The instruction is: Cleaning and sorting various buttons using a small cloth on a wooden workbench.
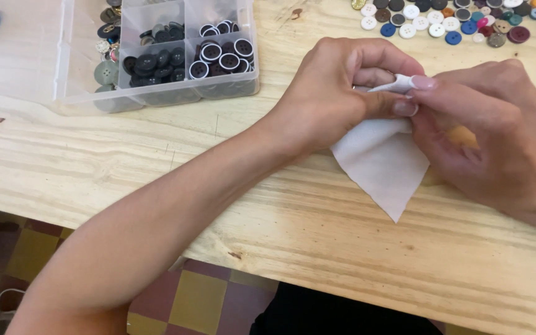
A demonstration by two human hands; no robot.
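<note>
A small piece of white cloth [384, 162] hangs down over the wooden table [280, 205], its lower corner pointing toward me. My left hand [336, 93] grips the cloth's upper edge, fingers curled around a folded bit of it. My right hand [497, 133] meets it from the right, thumb and forefinger pinching the same folded edge of the cloth near the top. Both hands touch each other at the fold.
A clear plastic compartment box [156, 93] with several dark and black-and-white buttons [218, 53] stands at the back left. Loose coloured buttons [454, 18] lie spread at the back right. The table's near edge runs diagonally, with a checkered tile floor [200, 298] below.
</note>
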